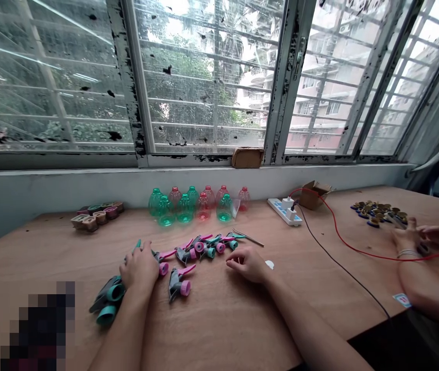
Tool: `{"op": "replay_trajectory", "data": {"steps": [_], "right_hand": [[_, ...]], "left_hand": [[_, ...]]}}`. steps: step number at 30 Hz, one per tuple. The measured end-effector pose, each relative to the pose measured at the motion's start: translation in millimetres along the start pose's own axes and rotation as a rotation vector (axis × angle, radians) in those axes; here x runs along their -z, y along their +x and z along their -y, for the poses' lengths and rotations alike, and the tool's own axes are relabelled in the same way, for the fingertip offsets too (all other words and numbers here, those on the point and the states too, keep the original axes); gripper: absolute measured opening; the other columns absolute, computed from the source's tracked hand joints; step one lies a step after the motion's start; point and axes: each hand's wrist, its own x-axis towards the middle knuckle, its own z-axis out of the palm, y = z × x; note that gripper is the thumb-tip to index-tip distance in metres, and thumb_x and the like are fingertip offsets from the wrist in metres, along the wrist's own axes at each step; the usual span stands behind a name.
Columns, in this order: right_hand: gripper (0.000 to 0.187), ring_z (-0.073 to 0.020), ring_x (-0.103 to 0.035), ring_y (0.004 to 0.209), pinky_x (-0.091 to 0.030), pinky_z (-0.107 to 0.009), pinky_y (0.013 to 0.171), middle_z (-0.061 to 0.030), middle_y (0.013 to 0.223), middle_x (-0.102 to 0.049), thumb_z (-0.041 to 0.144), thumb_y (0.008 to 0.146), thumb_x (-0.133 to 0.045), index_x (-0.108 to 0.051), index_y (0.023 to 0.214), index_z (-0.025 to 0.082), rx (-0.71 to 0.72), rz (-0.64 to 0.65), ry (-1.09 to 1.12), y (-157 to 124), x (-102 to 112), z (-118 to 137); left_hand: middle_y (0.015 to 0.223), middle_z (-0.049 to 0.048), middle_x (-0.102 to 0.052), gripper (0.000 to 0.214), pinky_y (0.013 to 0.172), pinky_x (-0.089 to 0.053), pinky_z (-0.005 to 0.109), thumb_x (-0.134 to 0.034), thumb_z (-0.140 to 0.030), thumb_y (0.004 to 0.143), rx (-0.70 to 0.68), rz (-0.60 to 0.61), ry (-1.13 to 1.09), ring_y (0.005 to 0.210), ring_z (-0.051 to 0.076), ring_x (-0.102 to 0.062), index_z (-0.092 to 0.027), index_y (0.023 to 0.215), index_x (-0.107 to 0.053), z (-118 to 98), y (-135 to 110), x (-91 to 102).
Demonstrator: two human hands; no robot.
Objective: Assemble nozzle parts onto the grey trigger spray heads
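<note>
Well, both forearms reach forward and lie low over the wooden table (219, 314). The left hand (139, 268) sits palm down, fingers curled over a teal-and-grey piece that pokes out past the knuckles; most of it is hidden, so whether the hand is truly gripping it or only covering it cannot be told. The right hand (248, 264) is empty, turned slightly on its side, with its fingers (232, 263) loosely curled and open, near the pink-collared end of a loose row of sprayer heads (200, 248).

These grey heads have pink or teal collars. One lies apart just below the left hand, and two teal-collared heads (107, 301) lie beside the left wrist, with the forearm partly over them. A thin metal tool (248, 237) lies just past the row.

Farther back stand teal and pink bottles (184, 207), partly overlapping one another. At right, another person's hands (424, 238) work near a heap of small gold-topped parts (377, 214), and what they hold is hard to make out. A pixelated patch (37, 324) hides the lower left corner.
</note>
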Motion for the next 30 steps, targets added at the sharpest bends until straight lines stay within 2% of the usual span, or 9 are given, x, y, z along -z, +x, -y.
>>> {"op": "replay_trajectory", "data": {"steps": [3, 6, 9, 12, 16, 20, 22, 26, 30], "right_hand": [[0.014, -0.0115, -0.054, 0.057, -0.039, -0.022, 0.054, -0.0017, 0.067, -0.067, 0.026, 0.081, -0.061, -0.074, 0.08, 0.019, -0.001, 0.017, 0.002, 0.1, -1.2, -2.3], [0.013, -0.0115, -0.055, 0.057, -0.039, -0.022, 0.053, -0.0017, 0.067, -0.067, 0.025, 0.081, -0.062, -0.074, 0.081, 0.02, -0.01, 0.034, -0.002, 0.3, -1.5, -2.8], [0.013, -0.0117, -0.055, 0.058, -0.039, -0.022, 0.054, -0.0017, 0.068, -0.068, 0.023, 0.08, -0.062, -0.074, 0.08, 0.02, -0.011, 0.041, 0.002, 0.7, -1.4, -2.4], [0.013, -0.0121, -0.056, 0.059, -0.04, -0.022, 0.054, -0.0016, 0.068, -0.068, 0.023, 0.08, -0.062, -0.074, 0.079, 0.02, -0.004, 0.041, 0.007, 0.8, -1.2, -2.0], [0.013, -0.0127, -0.056, 0.059, -0.04, -0.023, 0.054, -0.0023, 0.069, -0.069, 0.024, 0.08, -0.062, -0.074, 0.08, 0.02, -0.002, 0.045, 0.012, 0.8, -1.3, -2.8], [0.013, -0.013, -0.057, 0.06, -0.04, -0.022, 0.054, -0.0025, 0.07, -0.069, 0.025, 0.08, -0.062, -0.075, 0.08, 0.02, 0.001, 0.046, 0.009, 0.7, -1.1, -2.4], [0.013, -0.0126, -0.056, 0.059, -0.04, -0.022, 0.055, -0.0021, 0.069, -0.069, 0.024, 0.081, -0.062, -0.075, 0.081, 0.02, 0.0, 0.045, 0.01, 0.6, -0.2, -1.0], [0.013, -0.0122, -0.056, 0.058, -0.04, -0.022, 0.054, -0.0016, 0.07, -0.069, 0.023, 0.081, -0.062, -0.074, 0.082, 0.02, 0.003, 0.054, 0.013, 0.7, 2.3, 1.8], [0.013, -0.0118, -0.055, 0.057, -0.039, -0.022, 0.054, -0.0014, 0.069, -0.068, 0.024, 0.08, -0.062, -0.074, 0.082, 0.02, 0.0, 0.052, -0.007, 0.3, 1.7, 1.5]], "left_hand": [[0.113, 0.0183, -0.062, 0.042, 0.079, -0.042, 0.047, -0.034, -0.023, 0.089, -0.017, -0.038, 0.0, 0.103, 0.035, -0.052, -0.017, 0.124, -0.056, -2.1, -2.5, 3.9], [0.111, 0.0173, -0.06, 0.041, 0.078, -0.042, 0.044, -0.034, -0.025, 0.091, -0.083, -0.173, 0.005, 0.102, 0.035, -0.049, -0.016, 0.124, -0.056, -9.7, -6.7, 9.7], [0.115, 0.015, -0.057, 0.038, 0.082, -0.041, 0.043, -0.037, -0.026, 0.091, -0.201, -0.282, -0.054, 0.104, 0.033, -0.046, -0.018, 0.123, -0.056, -21.4, -12.0, 15.0], [0.115, 0.0136, -0.055, 0.036, 0.086, -0.04, 0.041, -0.037, -0.025, 0.092, -0.328, -0.315, -0.144, 0.105, 0.029, -0.046, -0.02, 0.121, -0.057, -31.4, -17.2, 17.8], [0.115, 0.0136, -0.052, 0.035, 0.094, -0.038, 0.041, -0.037, -0.024, 0.092, -0.562, -0.386, -0.271, 0.109, 0.027, -0.045, -0.019, 0.121, -0.056, -36.3, -23.2, 19.7], [0.116, 0.0113, -0.052, 0.035, 0.098, -0.037, 0.04, -0.04, -0.021, 0.091, -0.837, -0.328, -0.355, 0.112, 0.026, -0.044, -0.022, 0.122, -0.055, -41.5, -34.1, 19.3], [0.118, 0.0103, -0.052, 0.036, 0.097, -0.038, 0.039, -0.04, -0.02, 0.091, -0.926, -0.279, -0.371, 0.112, 0.025, -0.044, -0.024, 0.124, -0.054, -47.6, -41.7, 16.0], [0.118, 0.0089, -0.053, 0.036, 0.093, -0.04, 0.039, -0.04, -0.017, 0.091, -1.01, -0.207, -0.36, 0.109, 0.024, -0.046, -0.025, 0.123, -0.055, -61.6, -52.3, 5.1], [0.116, 0.0082, -0.055, 0.036, 0.093, -0.041, 0.038, -0.039, -0.018, 0.092, -1.018, -0.184, -0.354, 0.11, 0.024, -0.046, -0.026, 0.123, -0.056, -65.7, -47.3, -2.2]]}}
